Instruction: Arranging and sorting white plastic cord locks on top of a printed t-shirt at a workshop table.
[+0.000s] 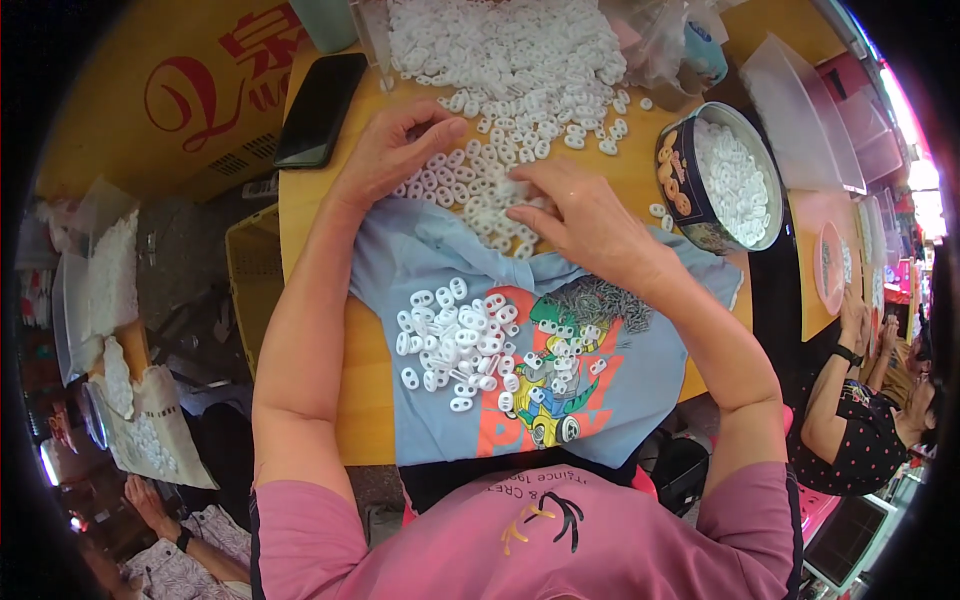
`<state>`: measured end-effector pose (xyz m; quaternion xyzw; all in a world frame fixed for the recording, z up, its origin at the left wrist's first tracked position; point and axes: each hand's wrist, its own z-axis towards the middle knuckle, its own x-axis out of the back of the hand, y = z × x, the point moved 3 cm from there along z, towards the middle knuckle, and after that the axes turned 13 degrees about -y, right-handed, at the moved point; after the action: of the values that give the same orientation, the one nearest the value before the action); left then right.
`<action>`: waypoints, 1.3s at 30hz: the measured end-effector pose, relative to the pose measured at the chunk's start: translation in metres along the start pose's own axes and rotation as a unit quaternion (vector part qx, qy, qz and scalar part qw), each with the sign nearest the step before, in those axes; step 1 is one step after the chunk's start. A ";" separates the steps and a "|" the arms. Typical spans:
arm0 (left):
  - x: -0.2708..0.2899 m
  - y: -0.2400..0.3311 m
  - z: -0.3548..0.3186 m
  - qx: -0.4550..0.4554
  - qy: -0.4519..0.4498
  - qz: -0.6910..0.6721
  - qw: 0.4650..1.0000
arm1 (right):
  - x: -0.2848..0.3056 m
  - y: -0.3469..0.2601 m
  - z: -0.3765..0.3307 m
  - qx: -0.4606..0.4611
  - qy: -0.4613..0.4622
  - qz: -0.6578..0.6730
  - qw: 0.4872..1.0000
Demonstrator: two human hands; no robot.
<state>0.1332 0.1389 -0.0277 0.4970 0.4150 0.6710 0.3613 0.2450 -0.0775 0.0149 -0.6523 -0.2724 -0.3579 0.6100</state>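
Small white oval plastic pieces [460, 172], each with two holes, lie in a loose layer between my hands. My left hand [400, 150] rests at the left of this layer, fingers curled in; whether they hold anything is hidden. Over the layer's right side is my right hand [580, 212], thumb and fingers apart, with blurred white pieces beneath. Nearer me, a light blue printed cloth [430, 430] covers the table edge. On it sit a heap of white pieces [460, 340], a smaller white group [565, 352] and a pile of thin grey metal bits [605, 302].
A big mound of white pieces [510, 45] fills the table's far side. A round tin [690, 195] of white pieces stands right, a black phone [320, 110] left. Clear plastic bins [800, 110] are at far right. People work at both sides, one in a dotted top [860, 440].
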 end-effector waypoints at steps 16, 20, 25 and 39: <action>-0.001 -0.001 0.001 -0.015 -0.007 0.011 1.000 | 0.024 0.041 0.052 -0.003 0.009 -0.162 0.987; -0.001 -0.001 0.001 -0.013 -0.003 0.016 1.000 | 0.032 0.043 0.057 -0.012 -0.011 -0.152 0.988; -0.001 -0.001 0.001 -0.016 -0.003 0.023 1.000 | 0.034 0.026 0.062 -0.072 -0.057 -0.148 0.985; -0.002 -0.001 0.002 -0.027 0.004 0.026 0.999 | 0.036 0.034 0.068 -0.040 -0.028 -0.096 0.994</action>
<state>0.1362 0.1380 -0.0289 0.4947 0.3849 0.6934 0.3554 0.3019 -0.0164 0.0232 -0.6570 -0.3364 -0.4066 0.5384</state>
